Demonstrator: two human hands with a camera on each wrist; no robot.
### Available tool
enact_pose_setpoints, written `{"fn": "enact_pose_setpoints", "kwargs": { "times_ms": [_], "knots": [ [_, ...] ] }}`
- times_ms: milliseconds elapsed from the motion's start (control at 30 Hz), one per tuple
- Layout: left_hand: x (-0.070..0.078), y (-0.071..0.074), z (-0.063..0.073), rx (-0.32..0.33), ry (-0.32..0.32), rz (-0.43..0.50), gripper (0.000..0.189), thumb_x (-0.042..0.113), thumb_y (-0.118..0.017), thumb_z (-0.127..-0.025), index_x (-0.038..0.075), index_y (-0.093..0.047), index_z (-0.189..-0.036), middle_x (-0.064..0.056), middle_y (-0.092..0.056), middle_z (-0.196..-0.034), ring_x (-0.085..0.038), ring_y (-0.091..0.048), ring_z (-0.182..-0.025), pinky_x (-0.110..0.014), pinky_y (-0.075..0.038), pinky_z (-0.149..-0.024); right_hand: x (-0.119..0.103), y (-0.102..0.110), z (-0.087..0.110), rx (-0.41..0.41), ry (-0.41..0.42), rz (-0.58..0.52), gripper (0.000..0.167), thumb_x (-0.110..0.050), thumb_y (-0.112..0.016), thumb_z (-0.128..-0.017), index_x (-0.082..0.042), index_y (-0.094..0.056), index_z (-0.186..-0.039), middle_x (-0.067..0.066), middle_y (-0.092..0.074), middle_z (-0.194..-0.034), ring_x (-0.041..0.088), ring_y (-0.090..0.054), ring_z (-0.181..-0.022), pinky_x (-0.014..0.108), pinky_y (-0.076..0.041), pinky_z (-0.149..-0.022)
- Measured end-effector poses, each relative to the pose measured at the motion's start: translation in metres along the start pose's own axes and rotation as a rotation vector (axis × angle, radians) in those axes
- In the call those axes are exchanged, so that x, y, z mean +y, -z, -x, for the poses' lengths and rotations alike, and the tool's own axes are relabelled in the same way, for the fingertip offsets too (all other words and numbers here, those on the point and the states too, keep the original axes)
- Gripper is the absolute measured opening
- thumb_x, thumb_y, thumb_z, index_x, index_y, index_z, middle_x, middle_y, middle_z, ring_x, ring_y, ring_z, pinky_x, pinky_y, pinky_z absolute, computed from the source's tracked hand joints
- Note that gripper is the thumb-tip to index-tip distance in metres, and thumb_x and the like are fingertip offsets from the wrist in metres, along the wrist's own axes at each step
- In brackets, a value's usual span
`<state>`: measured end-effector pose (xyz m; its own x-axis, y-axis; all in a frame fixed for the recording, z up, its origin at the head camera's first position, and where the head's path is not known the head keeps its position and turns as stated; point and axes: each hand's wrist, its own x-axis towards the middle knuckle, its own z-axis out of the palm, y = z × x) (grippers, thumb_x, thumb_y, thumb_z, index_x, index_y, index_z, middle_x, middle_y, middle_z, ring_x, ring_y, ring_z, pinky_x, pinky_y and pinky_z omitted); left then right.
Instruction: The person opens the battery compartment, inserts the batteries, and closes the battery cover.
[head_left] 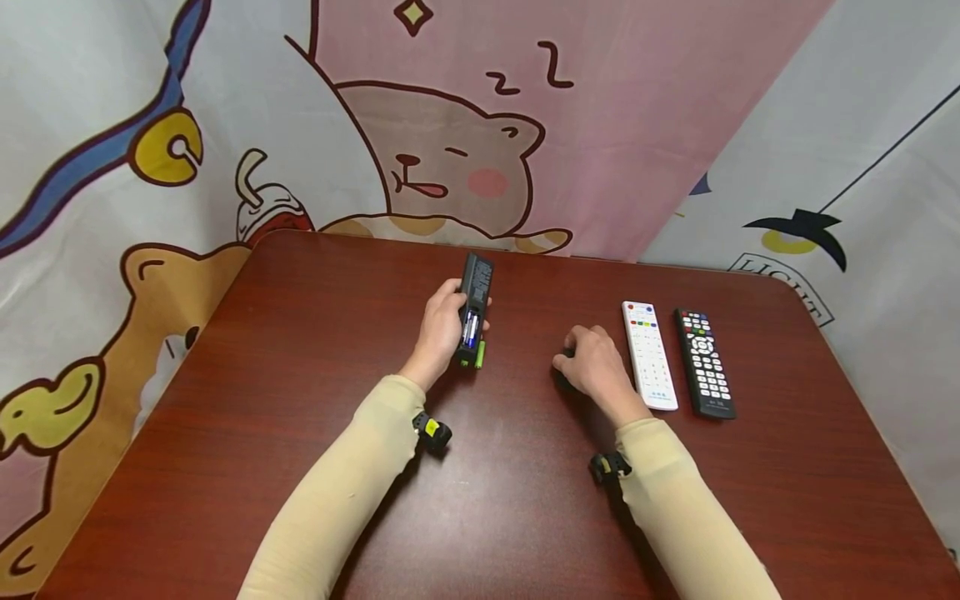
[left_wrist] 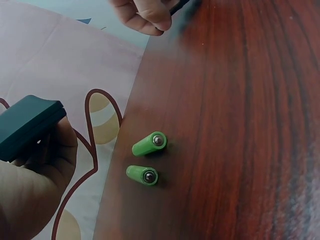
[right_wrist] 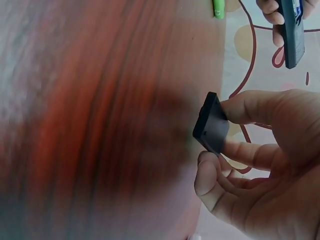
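A black remote control [head_left: 477, 283] is gripped in my left hand [head_left: 437, 333], its back facing up. The battery compartment near its lower end is uncovered, and batteries [head_left: 471, 327] with blue and silver wrappers lie inside. Two green batteries, one nearer [left_wrist: 142, 175] and one farther [left_wrist: 150, 144] in the left wrist view, lie on the table just below the remote. Over the table to the right, my right hand [head_left: 600, 367] pinches a small black battery cover [right_wrist: 212, 125] between thumb and fingers. In the head view that cover is mostly hidden by the hand.
A white remote [head_left: 649, 357] lies just right of my right hand. Beside it is a black remote [head_left: 705, 363] with white buttons. All rest on a dark red-brown wooden table [head_left: 510, 500], with a cartoon-print curtain [head_left: 630, 125] behind its far edge.
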<state>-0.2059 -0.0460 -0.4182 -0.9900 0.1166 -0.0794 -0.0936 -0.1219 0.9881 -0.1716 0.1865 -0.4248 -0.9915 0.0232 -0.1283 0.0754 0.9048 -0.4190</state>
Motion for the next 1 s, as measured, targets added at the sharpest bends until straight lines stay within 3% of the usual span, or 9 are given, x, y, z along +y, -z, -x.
{"fn": "enact_pose_setpoints", "kwargs": {
  "times_ms": [400,700,1000],
  "knots": [
    [0.000,-0.002,0.000,-0.002,-0.002,0.011,0.038,0.013,-0.030,-0.105,0.002,-0.054,-0.132,-0.031,-0.063,-0.131,-0.032,-0.066,-0.080,-0.044,-0.057,-0.065,-0.009,-0.001,0.004,0.030,0.024,-0.071,0.028,-0.020,-0.071,-0.092,0.000,-0.065,-0.110,0.022,-0.058,-0.116,0.037,-0.056,-0.103,0.051,-0.049,-0.089],
    [-0.001,-0.002,0.000,-0.001,-0.009,0.020,0.037,0.013,-0.030,-0.104,0.001,-0.054,-0.131,-0.033,-0.062,-0.131,-0.030,-0.066,-0.077,-0.033,-0.054,-0.058,-0.016,0.001,0.006,0.066,0.067,-0.131,0.027,-0.021,-0.072,-0.093,0.000,-0.066,-0.110,0.020,-0.059,-0.112,0.035,-0.056,-0.097,0.049,-0.050,-0.084],
    [-0.002,-0.001,0.000,-0.013,0.006,0.015,0.038,0.015,-0.031,-0.105,0.003,-0.054,-0.134,-0.030,-0.062,-0.134,-0.034,-0.066,-0.082,-0.036,-0.056,-0.061,-0.023,0.001,0.008,0.108,0.090,-0.177,0.026,-0.020,-0.072,-0.093,0.000,-0.067,-0.109,0.018,-0.058,-0.106,0.032,-0.057,-0.089,0.044,-0.049,-0.078]
  ]
}}
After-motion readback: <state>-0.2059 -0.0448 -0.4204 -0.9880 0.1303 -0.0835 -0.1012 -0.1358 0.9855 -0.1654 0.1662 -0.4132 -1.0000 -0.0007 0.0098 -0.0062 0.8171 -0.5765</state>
